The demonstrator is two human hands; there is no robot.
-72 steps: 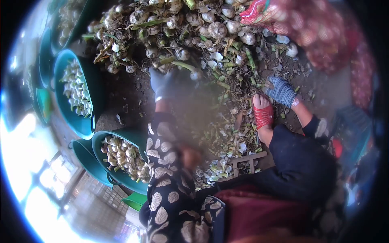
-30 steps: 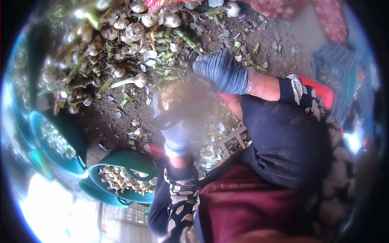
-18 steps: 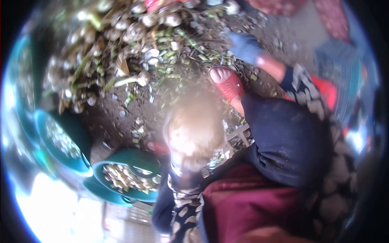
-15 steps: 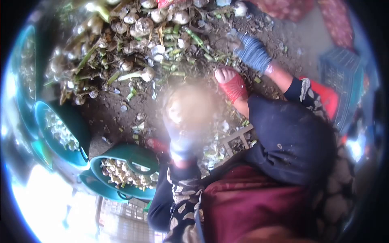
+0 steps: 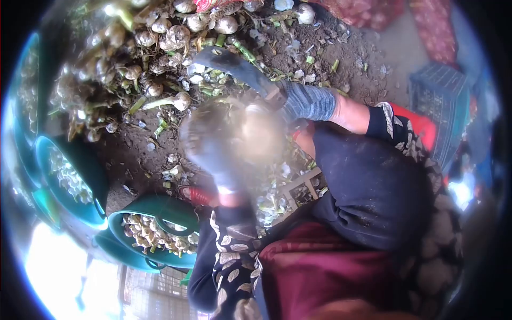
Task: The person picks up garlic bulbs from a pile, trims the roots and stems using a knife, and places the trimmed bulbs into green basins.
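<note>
My right hand point(image 5: 308, 101), in a grey-blue knit glove, is closed on the handle of a curved, wide-bladed sickle point(image 5: 229, 65). Its blade points left over the edge of the garlic pile. My left hand point(image 5: 213, 146), also gloved, is raised in front of my lap, close to the sickle. A pale haze on the lens and blur hide its fingers and anything in them. Ahead lies a heap of garlic bulbs point(image 5: 175, 37) with roots and dry stalks. One garlic bulb with a long stem point(image 5: 181, 101) lies at its near edge.
Teal tubs hold trimmed garlic: one near tub point(image 5: 154, 205) and another tub point(image 5: 45, 146) further left. A wooden frame point(image 5: 301, 189) lies among peelings by my knee. Red mesh sacks point(image 5: 368, 13) and a blue-green crate point(image 5: 440, 88) stand at the right.
My right hand has swung left and nearer to my left hand, bringing the sickle blade into clear view. My left hand has shifted slightly left. The view has shifted a little.
</note>
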